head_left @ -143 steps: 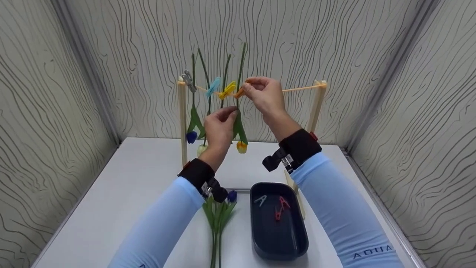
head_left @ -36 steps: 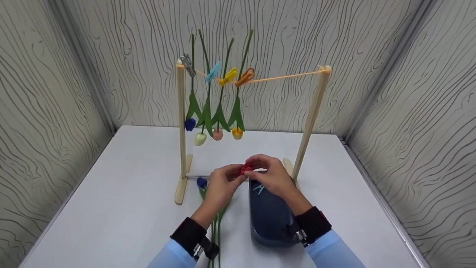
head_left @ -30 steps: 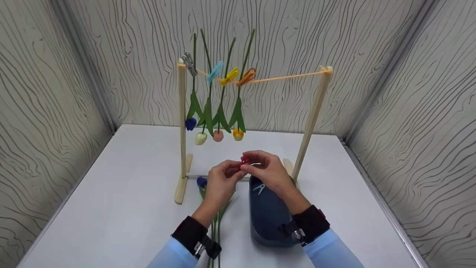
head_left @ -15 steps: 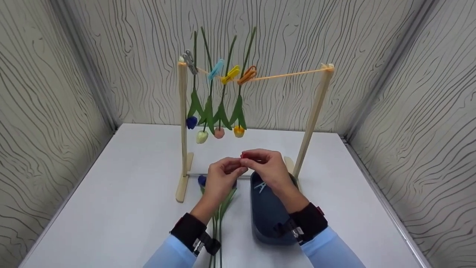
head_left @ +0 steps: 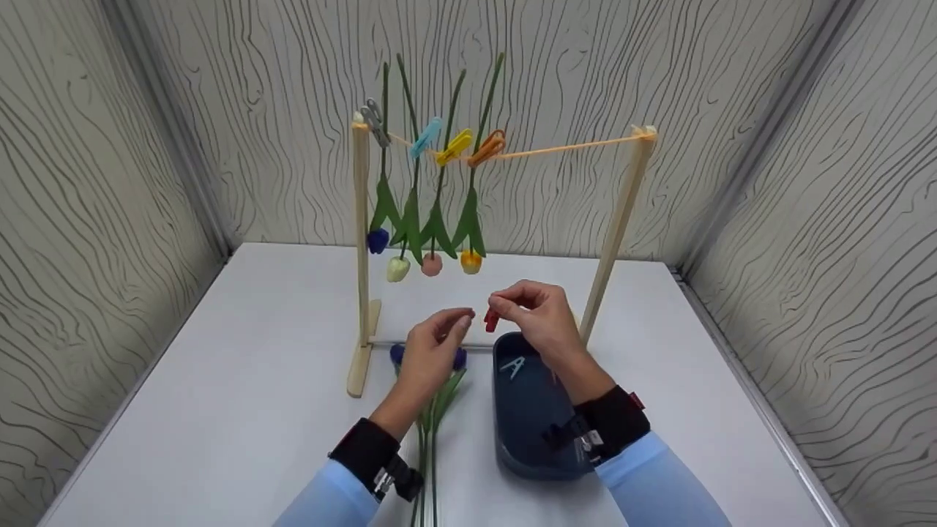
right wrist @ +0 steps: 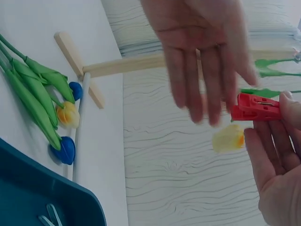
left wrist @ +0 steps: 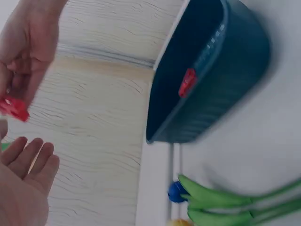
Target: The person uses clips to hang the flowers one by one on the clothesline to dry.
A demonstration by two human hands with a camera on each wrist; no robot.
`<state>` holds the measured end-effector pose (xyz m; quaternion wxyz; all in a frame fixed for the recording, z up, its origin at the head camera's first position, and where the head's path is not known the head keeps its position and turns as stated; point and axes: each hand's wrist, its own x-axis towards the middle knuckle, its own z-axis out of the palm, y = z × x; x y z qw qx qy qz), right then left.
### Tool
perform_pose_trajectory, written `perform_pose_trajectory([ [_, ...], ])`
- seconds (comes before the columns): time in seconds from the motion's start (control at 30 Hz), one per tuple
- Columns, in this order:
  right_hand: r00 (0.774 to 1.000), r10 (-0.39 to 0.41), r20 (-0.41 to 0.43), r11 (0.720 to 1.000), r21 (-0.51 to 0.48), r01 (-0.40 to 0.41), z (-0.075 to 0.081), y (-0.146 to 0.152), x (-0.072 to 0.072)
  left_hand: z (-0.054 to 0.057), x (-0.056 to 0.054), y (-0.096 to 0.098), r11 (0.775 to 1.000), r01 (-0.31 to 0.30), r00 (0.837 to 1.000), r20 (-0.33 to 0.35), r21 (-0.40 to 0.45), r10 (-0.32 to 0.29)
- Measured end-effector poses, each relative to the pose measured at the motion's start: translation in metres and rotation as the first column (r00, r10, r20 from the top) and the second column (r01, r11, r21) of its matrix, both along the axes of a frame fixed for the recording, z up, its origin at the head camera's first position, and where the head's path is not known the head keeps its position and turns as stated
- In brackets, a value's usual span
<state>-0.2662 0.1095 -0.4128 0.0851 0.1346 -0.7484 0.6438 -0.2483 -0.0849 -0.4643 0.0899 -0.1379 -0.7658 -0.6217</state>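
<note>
Clearly, we pinch a red clothespin (head_left: pixel 491 320) in our right hand (head_left: pixel 545 320) — our left hand (head_left: pixel 430 353), fingers straight, hovers just left of it.

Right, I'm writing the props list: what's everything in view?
Table: one, white, centre
Walls: three, pale, patterned, around table
Rack: one, wooden, with pale rod, on table
Cord: one, orange, atop rack
Hanging tulips: four, blue, cream, pink, yellow-orange, heads below cord
Cord pegs: four, grey, light blue, yellow, orange, on cord
Lying tulips: three, two blue, one yellow, on table
Bin: one, dark blue, on table
Loose pegs: two, light blue, red, in bin
Held peg: one, red, in right hand
Left hand: one, bare, near held peg
Right hand: one, bare, pinching held peg
Sleeves: two, light blue, forearms
Wristbands with cameras: two, black, wrists
</note>
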Motion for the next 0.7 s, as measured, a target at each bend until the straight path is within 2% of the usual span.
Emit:
perform_pose_trajectory([
  [0.1,1.000,0.023,0.000,1.000,0.021,-0.023,0.002,0.006,-0.001,-0.012,-0.005,-0.015,0.995,-0.032,0.999,0.006,-0.096,0.032],
  [0.2,1.000,0.027,-0.004,0.998,0.057,-0.027,0.004,0.009,-0.001,-0.025,-0.008,-0.031,0.975,-0.002,0.999,0.039,-0.224,0.011],
  [0.3,1.000,0.017,-0.012,0.997,0.076,-0.016,0.005,0.010,-0.001,-0.037,-0.010,-0.042,0.934,0.054,0.998,0.057,-0.352,-0.036],
  [0.37,1.000,0.014,-0.012,0.998,0.066,-0.014,0.004,0.010,-0.001,-0.044,-0.011,-0.048,0.888,0.091,0.996,0.044,-0.452,-0.080],
  [0.43,1.000,0.016,-0.013,0.999,0.051,-0.015,0.002,0.011,-0.001,-0.052,-0.009,-0.051,0.812,0.112,0.991,0.009,-0.573,-0.130],
  [0.47,1.000,0.021,-0.013,0.999,0.041,-0.020,0.000,0.011,-0.002,-0.056,-0.008,-0.051,0.759,0.114,0.987,-0.016,-0.641,-0.162],
  [0.53,0.999,0.032,-0.009,0.999,0.023,-0.032,-0.003,0.012,-0.002,-0.064,-0.004,-0.051,0.632,0.101,0.971,-0.063,-0.768,-0.232],
  [0.57,0.999,0.038,-0.003,0.999,0.013,-0.038,-0.004,0.013,-0.003,-0.067,-0.001,-0.050,0.562,0.090,0.959,-0.081,-0.822,-0.272],
  [0.63,0.999,0.039,0.015,0.999,-0.004,-0.039,-0.007,0.015,-0.003,-0.073,0.005,-0.046,0.429,0.036,0.922,-0.135,-0.903,-0.362],
  [0.7,0.999,0.028,0.031,0.999,-0.027,-0.027,-0.009,0.017,-0.005,-0.078,0.010,-0.041,0.324,-0.052,0.869,-0.203,-0.945,-0.451],
])
